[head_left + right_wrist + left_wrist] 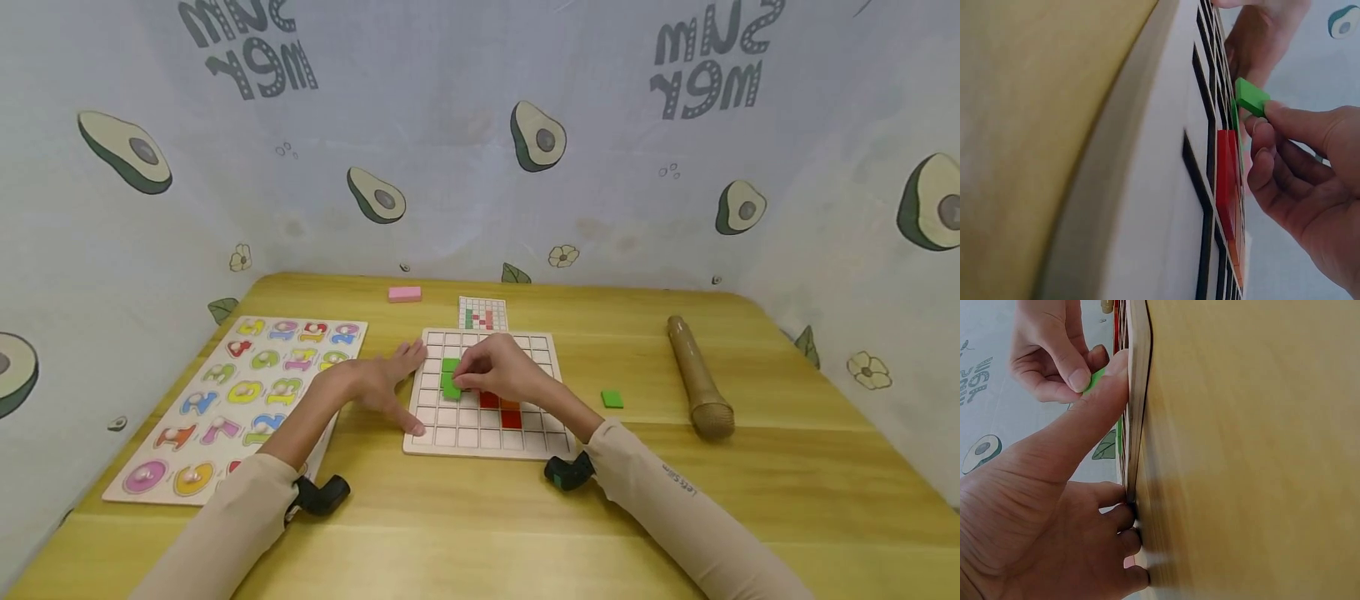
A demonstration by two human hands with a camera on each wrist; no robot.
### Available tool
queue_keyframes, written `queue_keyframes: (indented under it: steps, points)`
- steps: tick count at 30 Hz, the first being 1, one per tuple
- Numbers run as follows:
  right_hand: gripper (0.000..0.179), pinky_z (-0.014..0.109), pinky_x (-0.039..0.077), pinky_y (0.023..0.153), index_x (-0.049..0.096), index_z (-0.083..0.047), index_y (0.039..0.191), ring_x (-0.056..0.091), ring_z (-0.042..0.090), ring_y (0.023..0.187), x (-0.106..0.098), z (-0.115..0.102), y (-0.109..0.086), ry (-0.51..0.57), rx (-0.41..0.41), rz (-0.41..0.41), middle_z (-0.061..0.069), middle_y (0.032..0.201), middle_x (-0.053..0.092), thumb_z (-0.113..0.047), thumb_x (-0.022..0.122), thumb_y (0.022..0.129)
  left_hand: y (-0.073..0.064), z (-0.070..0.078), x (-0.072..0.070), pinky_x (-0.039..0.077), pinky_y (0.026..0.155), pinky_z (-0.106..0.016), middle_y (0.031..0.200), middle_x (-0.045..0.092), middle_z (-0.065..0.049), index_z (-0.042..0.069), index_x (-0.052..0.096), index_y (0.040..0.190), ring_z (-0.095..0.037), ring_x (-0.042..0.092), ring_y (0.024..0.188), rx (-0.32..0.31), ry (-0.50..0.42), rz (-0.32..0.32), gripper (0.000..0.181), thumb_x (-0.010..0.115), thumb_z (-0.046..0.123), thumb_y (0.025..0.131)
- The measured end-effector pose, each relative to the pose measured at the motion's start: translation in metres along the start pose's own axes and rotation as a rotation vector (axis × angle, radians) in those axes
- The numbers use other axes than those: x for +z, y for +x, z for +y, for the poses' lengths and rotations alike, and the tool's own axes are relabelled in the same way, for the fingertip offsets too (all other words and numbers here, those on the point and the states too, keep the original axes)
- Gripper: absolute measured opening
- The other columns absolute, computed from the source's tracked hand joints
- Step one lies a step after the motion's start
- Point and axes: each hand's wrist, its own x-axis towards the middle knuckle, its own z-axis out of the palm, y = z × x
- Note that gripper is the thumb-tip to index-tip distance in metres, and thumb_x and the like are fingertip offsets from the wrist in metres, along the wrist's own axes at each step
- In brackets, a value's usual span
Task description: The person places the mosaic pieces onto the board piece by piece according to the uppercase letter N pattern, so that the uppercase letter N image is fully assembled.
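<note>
A pale wooden grid board lies flat in the middle of the table. My right hand is over it and pinches a green square tile between thumb and fingers; the tile is tilted in the right wrist view. Other green tiles lie on the board beside it. Red tiles and an orange tile sit on the squares nearby, partly hidden by my right hand. With fingers spread, my left hand touches the board's left edge, its thumb at the near left corner.
A number puzzle board with colored knobbed pieces lies at left. Behind the grid board is a small pattern card, with a pink block to its left. At right are a loose green tile and a brown wooden tube.
</note>
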Motion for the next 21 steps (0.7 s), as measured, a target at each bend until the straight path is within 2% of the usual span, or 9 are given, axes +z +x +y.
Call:
queue_keyframes:
  steps: [5, 11, 21]
  points:
    - [0.006, 0.020, 0.048, 0.063, 0.083, -0.004, 0.090, 0.059, 0.004, 0.065, 0.005, -0.002, 0.001, -0.075, -0.038, 0.016, 0.000, 0.082, 0.078, -0.004, 0.082, 0.096, 0.000, 0.000, 0.000, 0.012, 0.132, -0.058, 0.182, -0.011, -0.005, 0.012, 0.002, 0.175, -0.028, -0.007, 0.168, -0.005, 0.009, 0.001, 0.132, 0.088, 0.057, 0.086]
    - [0.006, 0.021, 0.050, 0.066, 0.083, -0.004, 0.091, 0.060, 0.003, 0.068, 0.008, -0.006, -0.001, -0.105, -0.019, -0.001, 0.000, 0.084, 0.079, -0.005, 0.081, 0.097, 0.001, 0.000, 0.002, 0.013, 0.132, -0.058, 0.182, -0.011, -0.005, 0.013, 0.002, 0.175, -0.028, -0.006, 0.168, -0.001, 0.017, -0.004, 0.131, 0.087, 0.058, 0.086]
    - [0.008, 0.021, 0.048, 0.065, 0.083, -0.005, 0.089, 0.058, 0.004, 0.069, 0.008, -0.012, 0.001, -0.136, -0.040, -0.007, 0.001, 0.083, 0.079, -0.005, 0.081, 0.097, -0.001, 0.000, 0.001, 0.012, 0.132, -0.059, 0.182, -0.011, -0.007, 0.012, 0.002, 0.175, -0.030, -0.006, 0.168, 0.002, 0.020, 0.008, 0.132, 0.088, 0.059, 0.086]
